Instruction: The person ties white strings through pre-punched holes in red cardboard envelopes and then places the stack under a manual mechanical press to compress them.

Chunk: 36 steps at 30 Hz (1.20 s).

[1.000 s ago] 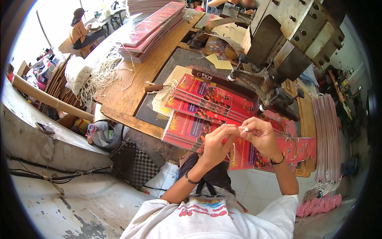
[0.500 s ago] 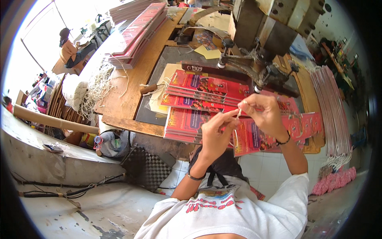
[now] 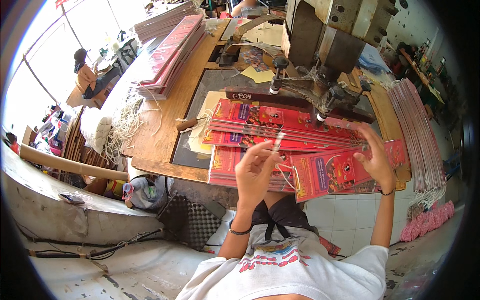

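In my left hand [image 3: 255, 172] the fingers are pinched on a white cord [image 3: 279, 142], whose knotted end sticks up above the fingertips. A loop of cord runs beside this hand to the left end of a long red printed card [image 3: 320, 175]. My right hand [image 3: 376, 161] is open, thumb and fingers apart, over the right part of that card; I cannot tell if it touches it. Under and behind the card lie stacks of similar red cards [image 3: 240, 137], partly hidden by my hands.
A heavy press with a dark metal bar [image 3: 300, 97] stands just beyond the cards. A wooden-handled tool [image 3: 187, 125] lies left of them. More card stacks are at the back left [image 3: 172, 50] and right [image 3: 412, 132]. White cords [image 3: 125, 117] hang at the left. A person [image 3: 87, 77] sits far left.
My hands, close together at the cord before, are now apart. The right hand has let go and moved right, fingers opened. The left hand has moved slightly left, still pinching the cord.
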Available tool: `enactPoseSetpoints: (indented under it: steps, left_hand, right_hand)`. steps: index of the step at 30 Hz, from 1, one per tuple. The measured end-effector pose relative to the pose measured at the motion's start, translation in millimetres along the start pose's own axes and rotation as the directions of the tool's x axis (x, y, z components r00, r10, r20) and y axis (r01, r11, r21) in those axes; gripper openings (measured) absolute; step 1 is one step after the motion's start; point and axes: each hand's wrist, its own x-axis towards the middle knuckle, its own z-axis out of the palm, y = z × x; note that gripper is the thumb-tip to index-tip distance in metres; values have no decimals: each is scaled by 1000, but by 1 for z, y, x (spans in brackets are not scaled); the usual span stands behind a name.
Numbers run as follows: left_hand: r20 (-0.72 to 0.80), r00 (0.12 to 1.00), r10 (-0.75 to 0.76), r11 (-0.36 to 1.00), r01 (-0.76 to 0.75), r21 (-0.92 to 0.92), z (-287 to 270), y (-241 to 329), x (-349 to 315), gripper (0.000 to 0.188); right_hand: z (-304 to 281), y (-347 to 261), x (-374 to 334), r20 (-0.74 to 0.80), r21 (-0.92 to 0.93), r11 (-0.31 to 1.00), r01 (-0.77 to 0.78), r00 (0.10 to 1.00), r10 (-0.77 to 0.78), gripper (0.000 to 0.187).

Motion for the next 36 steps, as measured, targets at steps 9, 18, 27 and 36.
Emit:
enactPoseSetpoints:
  steps: [9, 18, 27, 36]
  left_hand:
    - [779, 586, -224, 444, -650, 617, 20, 22, -34, 79]
    - [746, 617, -250, 329, -671, 665, 2, 33, -38, 62]
    - [526, 823, -216, 191, -493, 849, -55, 78, -18, 52]
    - [375, 920, -111, -39, -381, 924, -77, 69, 27, 65]
  right_hand:
    - [31, 31, -110, 177, -318, 888, -333, 899, 400, 127]
    - [-8, 38, -119, 199, -271, 921, -280, 920, 338, 88]
    - [-7, 57, -124, 117, -198, 936, -291, 941, 317, 59]
    - [-4, 73, -127, 100, -145, 960, -239, 962, 254, 63]
